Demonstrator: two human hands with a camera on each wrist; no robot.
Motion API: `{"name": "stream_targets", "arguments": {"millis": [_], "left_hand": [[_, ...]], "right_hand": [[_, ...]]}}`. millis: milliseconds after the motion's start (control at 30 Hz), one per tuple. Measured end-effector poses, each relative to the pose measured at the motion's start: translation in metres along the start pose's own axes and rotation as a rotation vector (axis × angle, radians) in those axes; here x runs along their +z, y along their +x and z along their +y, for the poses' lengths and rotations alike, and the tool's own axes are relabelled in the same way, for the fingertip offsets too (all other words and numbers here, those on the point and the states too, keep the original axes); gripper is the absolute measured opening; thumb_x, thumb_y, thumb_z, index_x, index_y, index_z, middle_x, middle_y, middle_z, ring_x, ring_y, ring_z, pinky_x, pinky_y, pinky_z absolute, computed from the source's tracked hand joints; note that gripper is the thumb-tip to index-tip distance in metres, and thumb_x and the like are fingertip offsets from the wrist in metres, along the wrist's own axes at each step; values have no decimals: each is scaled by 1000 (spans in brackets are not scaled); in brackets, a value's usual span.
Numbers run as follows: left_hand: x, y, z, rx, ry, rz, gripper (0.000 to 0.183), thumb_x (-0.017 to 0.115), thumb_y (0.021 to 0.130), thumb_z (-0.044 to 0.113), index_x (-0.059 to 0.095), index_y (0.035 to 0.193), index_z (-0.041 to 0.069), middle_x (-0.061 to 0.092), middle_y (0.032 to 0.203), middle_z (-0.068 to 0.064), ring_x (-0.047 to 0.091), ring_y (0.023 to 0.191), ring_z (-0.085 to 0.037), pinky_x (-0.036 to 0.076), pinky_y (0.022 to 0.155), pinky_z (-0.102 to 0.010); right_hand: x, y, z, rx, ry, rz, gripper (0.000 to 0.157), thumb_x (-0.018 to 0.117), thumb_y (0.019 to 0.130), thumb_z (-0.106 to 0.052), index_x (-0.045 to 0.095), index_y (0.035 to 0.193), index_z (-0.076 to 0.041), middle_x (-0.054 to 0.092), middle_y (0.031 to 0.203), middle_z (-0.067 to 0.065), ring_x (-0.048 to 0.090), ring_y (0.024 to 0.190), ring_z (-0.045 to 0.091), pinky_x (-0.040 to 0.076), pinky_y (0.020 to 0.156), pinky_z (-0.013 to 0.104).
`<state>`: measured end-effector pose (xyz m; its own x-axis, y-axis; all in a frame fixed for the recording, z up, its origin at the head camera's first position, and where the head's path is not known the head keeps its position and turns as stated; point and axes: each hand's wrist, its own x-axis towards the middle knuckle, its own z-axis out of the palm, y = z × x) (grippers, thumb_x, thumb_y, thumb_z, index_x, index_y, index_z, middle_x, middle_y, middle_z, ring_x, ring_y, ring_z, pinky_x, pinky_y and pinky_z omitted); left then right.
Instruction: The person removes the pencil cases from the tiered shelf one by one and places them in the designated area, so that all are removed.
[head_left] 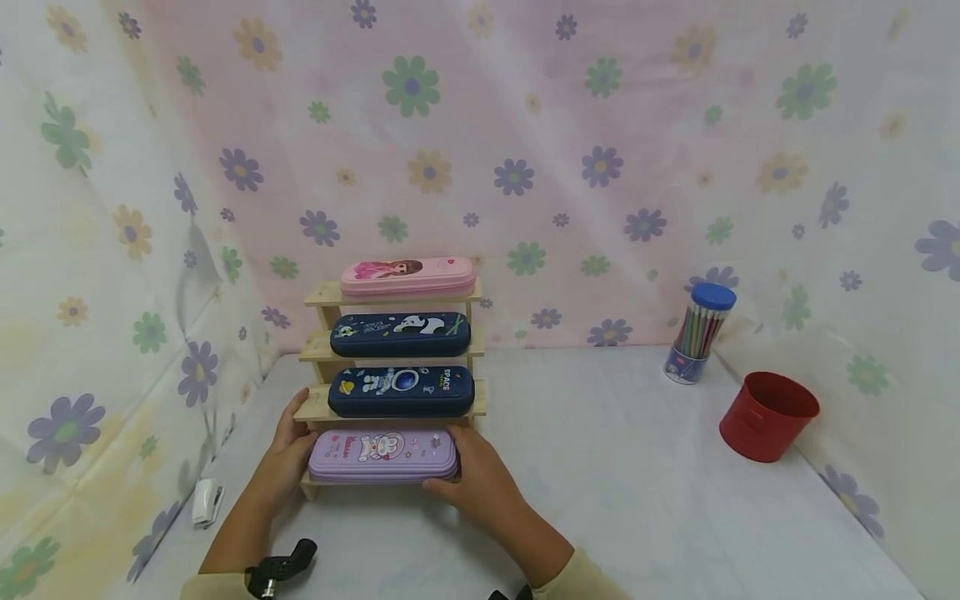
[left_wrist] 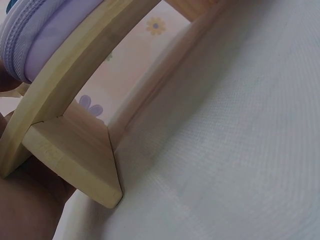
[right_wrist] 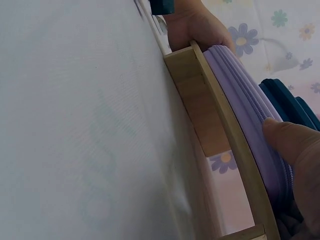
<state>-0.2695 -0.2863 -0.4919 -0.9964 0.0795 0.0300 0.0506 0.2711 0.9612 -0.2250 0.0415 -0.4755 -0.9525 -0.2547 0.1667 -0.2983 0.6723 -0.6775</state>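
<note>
A tiered wooden rack [head_left: 317, 406] carries a pencil case on each step. On its lowest step lies a lilac pencil case [head_left: 382, 457] with a cartoon rabbit on the lid. My right hand [head_left: 480, 475] grips that case's right end, the thumb along its front edge. At the rack's left side, my left hand [head_left: 285, 462] rests against the wood beside the case's left end, fingers reaching up towards the step above; some fingertips are hidden. Above sit a navy space pencil case [head_left: 402, 392], a navy panda pencil case [head_left: 401, 335] and a pink pencil case [head_left: 408, 277].
A white stapler-like object [head_left: 206, 502] lies left of the rack. To the right stand a tub of pencils [head_left: 700, 333] with a blue lid and a red bucket [head_left: 768, 417]. Flowered cloth [head_left: 525, 125] hangs around the white table [head_left: 592, 467].
</note>
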Motion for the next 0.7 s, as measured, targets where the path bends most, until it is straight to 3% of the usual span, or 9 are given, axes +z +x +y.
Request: {"name": "stream_targets", "arguments": {"millis": [200,467,700], "left_hand": [[-1,0,1,-14,-37,-4,81,38,108,9,-7,167,41,-2,178,-3,6,162,-41,20,122,-68],[0,2,2,-21,-30,11,82,37,106,5,-5,168,40,0,177,-7,0,163,-40,7,122,-72],[-1,0,1,-29,-25,-2,84,38,106,4,-7,167,39,-1,177,-10,-1,162,-41,6,122,-72]], "right_hand": [[0,2,-1,22,-2,-2,95,89,82,-44,40,160,-17,50,158,2,49,145,24,39,120,49],[-4,1,2,55,3,-9,91,90,80,-44,48,154,-13,54,154,6,51,141,25,41,118,50],[-4,-1,8,64,23,-20,89,90,80,-46,50,151,-11,55,150,7,53,136,23,43,116,49]]}}
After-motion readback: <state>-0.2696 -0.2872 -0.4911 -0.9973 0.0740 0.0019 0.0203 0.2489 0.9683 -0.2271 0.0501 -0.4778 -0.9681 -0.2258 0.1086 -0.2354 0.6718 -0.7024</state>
